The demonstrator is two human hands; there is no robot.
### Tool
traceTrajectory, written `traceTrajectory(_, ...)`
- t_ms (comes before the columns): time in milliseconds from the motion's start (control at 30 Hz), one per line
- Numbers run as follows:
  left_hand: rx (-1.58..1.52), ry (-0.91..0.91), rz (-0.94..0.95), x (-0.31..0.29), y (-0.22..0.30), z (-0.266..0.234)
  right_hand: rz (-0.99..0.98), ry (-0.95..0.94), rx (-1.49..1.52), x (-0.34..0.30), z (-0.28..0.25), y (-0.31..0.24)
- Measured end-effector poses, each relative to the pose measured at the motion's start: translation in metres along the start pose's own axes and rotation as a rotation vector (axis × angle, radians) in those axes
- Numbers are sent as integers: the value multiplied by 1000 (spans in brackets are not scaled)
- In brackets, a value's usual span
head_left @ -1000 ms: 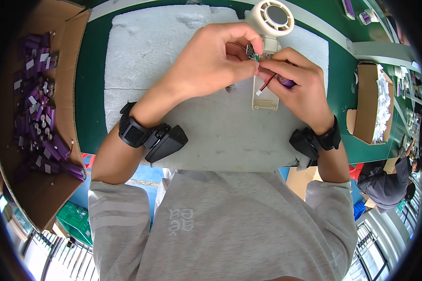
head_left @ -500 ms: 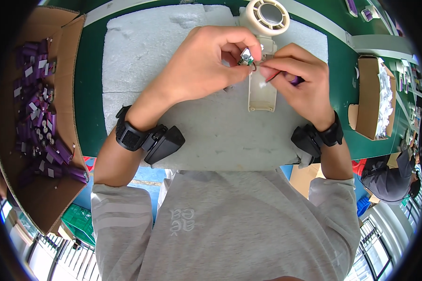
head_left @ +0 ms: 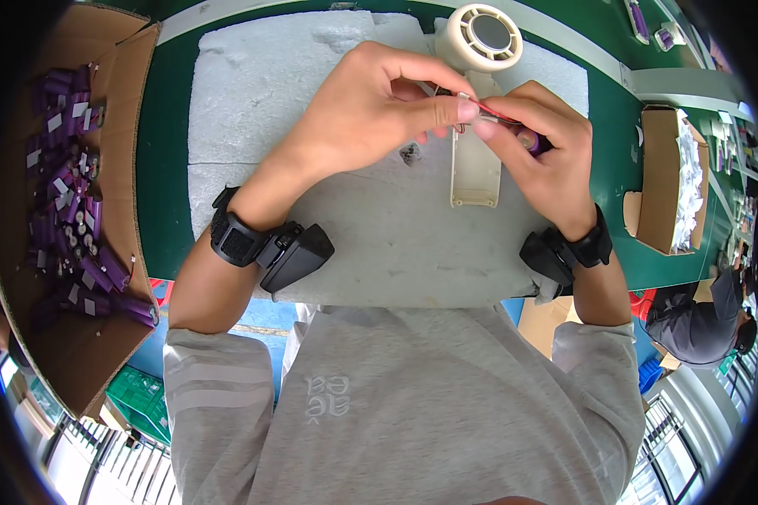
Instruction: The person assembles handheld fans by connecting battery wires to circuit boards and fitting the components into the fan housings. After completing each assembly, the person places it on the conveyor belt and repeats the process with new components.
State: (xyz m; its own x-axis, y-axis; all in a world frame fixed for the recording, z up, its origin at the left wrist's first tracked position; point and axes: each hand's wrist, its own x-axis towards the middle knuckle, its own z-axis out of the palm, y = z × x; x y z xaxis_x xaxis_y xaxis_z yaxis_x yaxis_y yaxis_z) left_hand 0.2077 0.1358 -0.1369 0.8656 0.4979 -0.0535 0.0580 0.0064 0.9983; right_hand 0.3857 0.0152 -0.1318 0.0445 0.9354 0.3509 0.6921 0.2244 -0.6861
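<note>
My left hand is closed in a pinch over the fan handle, around a small circuit board that its fingers now mostly hide. Opposite it, my right hand grips a purple cylindrical battery in its curled fingers. Between the fingertips of both hands runs a thin red wire. Below them lies a cream handheld fan, its round grille head at the far side and its open handle shell pointing toward me. A small dark part rests on the foam, left of the shell.
White foam sheets and a grey work surface lie on the green table. A cardboard box of purple batteries stands left; a smaller box with white pieces stands right. A co-worker is at the far right.
My fingertips have come together at the red wire, and the left thumb has moved right. The circuit board, visible earlier, is now mostly covered. The fan has shifted slightly in view.
</note>
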Motion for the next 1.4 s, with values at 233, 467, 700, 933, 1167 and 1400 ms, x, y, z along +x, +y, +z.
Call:
traceTrajectory(233,-63,-4,10,1,-3,-1,103,-65,157,-1,4,1)
traceTrajectory(467,-84,-82,25,2,-4,-11,86,-110,155,-3,2,3)
traceTrajectory(700,-104,-92,62,4,-5,-11,97,-136,157,-2,3,6)
traceTrajectory(933,-125,-186,26,6,-7,-16,94,-126,173,-2,3,5)
traceTrajectory(1167,-175,-131,35,6,-8,-12,117,-132,179,-1,2,4)
traceTrajectory(1400,-184,-111,30,6,-9,-13,122,-134,179,-2,3,4)
